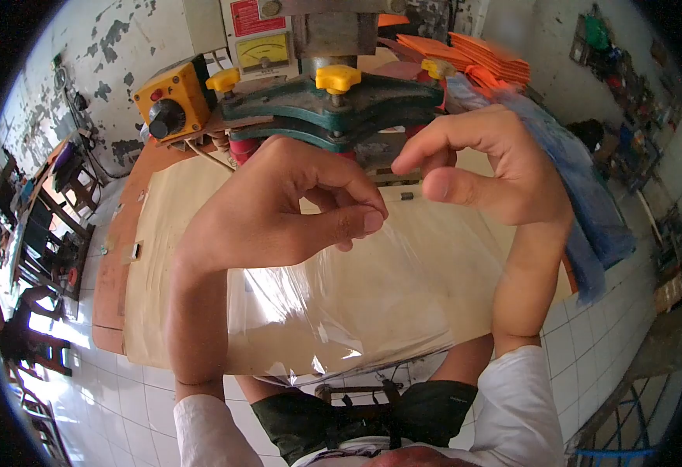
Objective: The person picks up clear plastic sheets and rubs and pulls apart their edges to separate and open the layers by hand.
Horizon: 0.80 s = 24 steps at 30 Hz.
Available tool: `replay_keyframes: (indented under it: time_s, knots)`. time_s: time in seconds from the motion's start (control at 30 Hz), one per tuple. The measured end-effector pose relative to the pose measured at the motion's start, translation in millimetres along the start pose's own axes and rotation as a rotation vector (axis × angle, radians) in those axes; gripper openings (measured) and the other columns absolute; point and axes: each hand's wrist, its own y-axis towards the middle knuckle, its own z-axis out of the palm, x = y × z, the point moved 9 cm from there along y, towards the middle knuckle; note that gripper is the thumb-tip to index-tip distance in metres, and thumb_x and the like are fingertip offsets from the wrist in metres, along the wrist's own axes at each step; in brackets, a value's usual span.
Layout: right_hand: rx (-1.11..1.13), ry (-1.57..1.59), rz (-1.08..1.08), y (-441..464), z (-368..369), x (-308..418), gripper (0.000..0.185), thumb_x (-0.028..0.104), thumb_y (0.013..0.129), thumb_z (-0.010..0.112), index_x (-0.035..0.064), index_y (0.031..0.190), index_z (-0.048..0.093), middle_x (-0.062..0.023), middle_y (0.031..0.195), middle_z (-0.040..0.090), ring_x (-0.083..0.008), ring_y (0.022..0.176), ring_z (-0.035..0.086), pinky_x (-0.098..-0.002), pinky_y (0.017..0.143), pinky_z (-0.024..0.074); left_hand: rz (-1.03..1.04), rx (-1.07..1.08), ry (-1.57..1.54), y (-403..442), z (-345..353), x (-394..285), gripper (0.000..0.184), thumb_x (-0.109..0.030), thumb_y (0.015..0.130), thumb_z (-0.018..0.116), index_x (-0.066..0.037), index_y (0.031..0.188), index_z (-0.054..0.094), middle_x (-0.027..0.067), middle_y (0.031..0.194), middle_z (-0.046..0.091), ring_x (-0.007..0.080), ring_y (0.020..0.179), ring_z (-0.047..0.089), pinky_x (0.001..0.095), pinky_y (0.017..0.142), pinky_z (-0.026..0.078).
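Observation:
My left hand point(279, 206) is raised over the clear plastic sheet point(302, 319), thumb and index finger pinched together. Whatever lies between those fingertips, if anything, is too small to make out. Facing it, my right hand point(497, 167) hangs in the air with curled fingers, the thumb apart from them and no object visible in the gap. A small dark piece point(406, 196) lies between the hands, farther back on the sheet. Just behind them stands a press with a dark green clamp plate point(279, 105) and yellow knobs point(338, 79).
A yellow control box point(189, 97) with a black dial sits at the back left, near a gauge point(263, 51). Orange folded material point(489, 58) is stacked at the back right. Blue plastic point(582, 210) drapes over the right side. The brown tabletop point(111, 288) shows at left.

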Motion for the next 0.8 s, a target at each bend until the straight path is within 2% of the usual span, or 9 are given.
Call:
replay_keyframes:
  time_s: [0.13, 0.2, 0.4, 0.53, 0.63, 0.67, 0.7, 0.73, 0.8]
  knots:
    - [0.067, -0.113, 0.001, 0.4, 0.4, 0.9, 0.025, 0.024, 0.094, 0.062, -0.0003, 0.095, 0.068, -0.0016, 0.074, 0.063, -0.0060, 0.068, 0.057, -0.0219, 0.061, 0.0457, -0.036, 0.012, 0.055, 1.5, 0.6, -0.3, 0.012, -0.002, 0.084, 0.070, 0.007, 0.092, 0.069, 0.0100, 0.075, 0.068, 0.0148, 0.064, 0.066, 0.0258, 0.059, 0.054]
    - [-0.010, 0.204, 0.215, -3.3, -1.6, -17.3, 0.028, 0.025, 0.097, 0.058, -0.0004, 0.094, 0.068, -0.0019, 0.073, 0.062, -0.0064, 0.068, 0.057, -0.0221, 0.061, 0.0458, -0.044, 0.000, 0.030, 1.6, 0.3, 1.3, 0.011, -0.001, 0.084, 0.070, 0.007, 0.092, 0.069, 0.0103, 0.076, 0.068, 0.0148, 0.064, 0.066, 0.0256, 0.059, 0.054]
    - [-0.022, 0.248, 0.111, -3.2, 0.3, -8.6, 0.032, 0.026, 0.100, 0.050, -0.0010, 0.099, 0.067, -0.0021, 0.072, 0.062, -0.0071, 0.067, 0.057, -0.0223, 0.061, 0.0459, -0.090, -0.021, 0.015, 2.0, -2.7, 1.1, 0.011, -0.001, 0.084, 0.069, 0.008, 0.092, 0.068, 0.0113, 0.076, 0.067, 0.0152, 0.064, 0.066, 0.0252, 0.060, 0.054]
    - [-0.001, 0.266, 0.149, -5.1, -3.8, -8.2, 0.029, 0.022, 0.100, 0.050, -0.0010, 0.101, 0.067, -0.0020, 0.074, 0.062, -0.0072, 0.068, 0.057, -0.0226, 0.063, 0.0470, -0.111, -0.012, 0.046, 1.1, -5.4, 1.2, 0.009, 0.003, 0.084, 0.068, 0.008, 0.091, 0.067, 0.0129, 0.077, 0.067, 0.0158, 0.063, 0.065, 0.0261, 0.059, 0.054]
    - [-0.003, 0.354, 0.198, -8.0, -6.4, -11.8, 0.022, 0.018, 0.095, 0.058, -0.0003, 0.102, 0.067, -0.0017, 0.075, 0.063, -0.0070, 0.070, 0.059, -0.0223, 0.064, 0.0477, -0.063, -0.050, 0.066, -4.9, -13.7, 1.6, 0.008, 0.005, 0.082, 0.068, 0.009, 0.088, 0.066, 0.0145, 0.078, 0.067, 0.0167, 0.063, 0.065, 0.0271, 0.057, 0.054]
    - [-0.025, 0.235, 0.129, -7.8, -11.7, -7.4, 0.023, 0.018, 0.089, 0.063, -0.0015, 0.101, 0.067, -0.0030, 0.077, 0.064, -0.0079, 0.068, 0.059, -0.0224, 0.063, 0.0467, -0.061, -0.047, 0.065, -6.6, -14.5, -0.4, 0.008, 0.005, 0.082, 0.068, 0.009, 0.088, 0.066, 0.0145, 0.078, 0.067, 0.0167, 0.063, 0.065, 0.0271, 0.057, 0.054]
    - [-0.046, 0.115, 0.061, -8.3, -16.1, -1.8, 0.027, 0.018, 0.084, 0.069, -0.0028, 0.100, 0.067, -0.0042, 0.078, 0.065, -0.0088, 0.067, 0.059, -0.0225, 0.062, 0.0457, -0.048, -0.073, 0.071, -8.9, -18.1, -5.8, 0.007, 0.003, 0.083, 0.067, 0.008, 0.088, 0.067, 0.0112, 0.076, 0.066, 0.0140, 0.062, 0.064, 0.0250, 0.057, 0.053]
    - [-0.048, 0.112, 0.063, -9.2, -17.8, -1.9, 0.027, 0.018, 0.084, 0.069, -0.0028, 0.100, 0.067, -0.0042, 0.078, 0.065, -0.0088, 0.067, 0.059, -0.0225, 0.062, 0.0457, -0.035, -0.101, 0.077, -10.8, -21.8, -10.4, 0.008, 0.002, 0.084, 0.067, 0.008, 0.088, 0.067, 0.0078, 0.074, 0.066, 0.0114, 0.062, 0.063, 0.0230, 0.056, 0.052]
    - [-0.050, 0.131, 0.045, -10.7, -20.4, -0.6, 0.029, 0.015, 0.078, 0.074, -0.0017, 0.101, 0.068, -0.0029, 0.079, 0.065, -0.0085, 0.067, 0.059, -0.0220, 0.063, 0.0456, -0.057, -0.095, 0.091, -13.8, -23.7, -11.2, 0.007, 0.002, 0.084, 0.066, 0.008, 0.087, 0.067, 0.0076, 0.073, 0.066, 0.0114, 0.060, 0.063, 0.0227, 0.056, 0.052]
